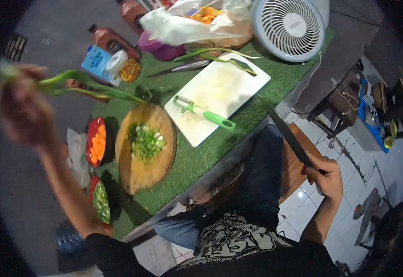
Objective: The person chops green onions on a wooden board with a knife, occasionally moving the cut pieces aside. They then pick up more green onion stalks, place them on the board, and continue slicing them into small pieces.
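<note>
My left hand [28, 111], blurred by motion, is raised at the far left with its fingers closed round a long green onion [90, 85]. The onion's leaves trail right, over the back of the round wooden board [141, 179]. On that board lies a pile of chopped green onion [147, 142]. Off the table's near side, my right hand [325, 177] grips a long dark-bladed knife [287, 131], its tip pointing up and left. Between the hands is a white cutting board [222, 87] with a green-handled peeler [210, 117] across it.
Red dishes hold cut carrot [98, 143] and sliced green pieces [101, 201] left of the wooden board. A second knife [183, 68] and onion leaves lie behind the white board. A fan [295, 25], plastic bag [178, 27], jar [128, 69] and bottles [111, 41] stand at the back.
</note>
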{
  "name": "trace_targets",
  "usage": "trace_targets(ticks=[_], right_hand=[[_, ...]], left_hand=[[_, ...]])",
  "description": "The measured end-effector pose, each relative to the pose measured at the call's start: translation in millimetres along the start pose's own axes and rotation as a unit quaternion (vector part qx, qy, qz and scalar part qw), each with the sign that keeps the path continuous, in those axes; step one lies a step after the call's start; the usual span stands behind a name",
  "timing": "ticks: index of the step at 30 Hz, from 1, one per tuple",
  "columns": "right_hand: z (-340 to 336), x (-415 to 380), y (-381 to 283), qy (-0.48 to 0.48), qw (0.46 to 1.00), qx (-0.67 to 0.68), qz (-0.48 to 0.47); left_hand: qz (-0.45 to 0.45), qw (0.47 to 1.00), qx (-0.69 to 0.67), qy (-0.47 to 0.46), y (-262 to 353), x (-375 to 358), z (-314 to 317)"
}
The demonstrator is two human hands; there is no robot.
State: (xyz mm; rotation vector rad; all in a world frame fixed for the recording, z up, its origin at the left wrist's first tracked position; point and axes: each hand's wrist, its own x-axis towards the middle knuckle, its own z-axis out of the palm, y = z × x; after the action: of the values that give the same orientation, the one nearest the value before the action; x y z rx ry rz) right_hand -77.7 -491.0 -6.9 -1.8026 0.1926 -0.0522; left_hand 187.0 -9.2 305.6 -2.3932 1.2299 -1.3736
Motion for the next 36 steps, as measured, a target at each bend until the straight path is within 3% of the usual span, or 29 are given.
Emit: trace_targets(ticks=[2, 5, 7, 8, 9, 10, 11, 12, 16, 18, 21, 23, 24, 25, 27, 29, 31, 32, 35, 36], right_hand=[[7.6, 4.4, -4.7, -0.020, 1.000, 0.001, -0.018], [23.1, 9.5, -27.0, -0.041, 0.996, 0.080, 0.027], [34.5, 14.1, -30.1, -0.071, 0.993, 0.096, 0.022], [41.5, 17.9, -32.7, -0.062, 0.993, 0.095, 0.016], [49.0, 22.0, -37.2, -0.055, 0.994, 0.094, 0.009], [56.6, 23.8, -46.8, -0.069, 0.993, 0.098, 0.010], [65.0, 26.4, -47.2, -0.091, 0.991, 0.092, 0.013], [75.5, 29.3, -45.5, -0.079, 0.994, 0.078, -0.009], [106.5, 36.0, -71.8, -0.117, 0.992, 0.018, -0.035], [119.7, 34.5, -83.2, -0.152, 0.988, -0.013, -0.037], [142.0, 31.3, -97.8, -0.190, 0.970, -0.104, -0.107], [155.8, 30.1, -105.2, -0.264, 0.933, -0.150, -0.193], [161.8, 31.1, -118.1, -0.314, 0.905, -0.221, -0.181], [170.7, 33.0, -125.2, -0.318, 0.904, -0.227, -0.176], [191.5, 40.1, -134.7, -0.345, 0.868, -0.241, -0.263], [210.3, 46.9, -144.8, -0.372, 0.854, -0.258, -0.255], [223.9, 47.4, -159.4, -0.364, 0.864, -0.279, -0.207], [227.0, 48.7, -163.7, -0.362, 0.865, -0.281, -0.204], [233.6, 50.5, -164.8, -0.389, 0.828, -0.323, -0.240], [235.8, 51.1, -161.3, -0.386, 0.826, -0.319, -0.257]], left_hand=[[0.119, 0.958, 0.045, 0.257, 23.1, 42.3, -42.1], [0.027, 0.983, 0.056, 0.173, 52.0, 24.1, -119.4], [-0.003, 0.993, 0.120, 0.005, 77.1, -1.4, -149.7], [-0.015, 0.992, 0.124, 0.000, 102.5, -24.3, -155.9], [-0.225, 0.971, 0.051, -0.068, 135.7, -58.2, -151.3], [-0.424, 0.895, -0.024, -0.132, 158.3, -90.0, -143.3], [-0.317, 0.915, 0.025, -0.249, 167.8, -117.6, -137.4], [-0.378, 0.860, -0.076, -0.334, 189.6, -116.5, -135.4], [-0.444, 0.839, -0.116, -0.292, 228.2, -197.0, -73.0], [-0.412, 0.873, -0.125, -0.230, 231.9, -233.2, -45.0], [-0.423, 0.875, -0.099, -0.212, 235.8, -247.8, -20.6], [-0.420, 0.881, -0.073, -0.206, 240.4, -246.1, -15.9], [-0.412, 0.889, -0.042, -0.196, 239.8, -244.5, -10.5], [-0.418, 0.886, -0.047, -0.198, 241.0, -244.0, -5.9], [-0.432, 0.889, -0.031, -0.151, 239.8, -242.5, 5.4], [-0.459, 0.875, -0.040, -0.147, 241.8, -240.7, 12.5], [-0.522, 0.831, -0.172, -0.084, 242.1, -235.3, 16.9], [-0.551, 0.804, -0.196, -0.106, 243.1, -231.0, 14.5], [-0.593, 0.770, -0.217, -0.086, 243.3, -231.0, 14.3], [-0.571, 0.790, -0.204, -0.096, 240.6, -234.5, 13.5]])
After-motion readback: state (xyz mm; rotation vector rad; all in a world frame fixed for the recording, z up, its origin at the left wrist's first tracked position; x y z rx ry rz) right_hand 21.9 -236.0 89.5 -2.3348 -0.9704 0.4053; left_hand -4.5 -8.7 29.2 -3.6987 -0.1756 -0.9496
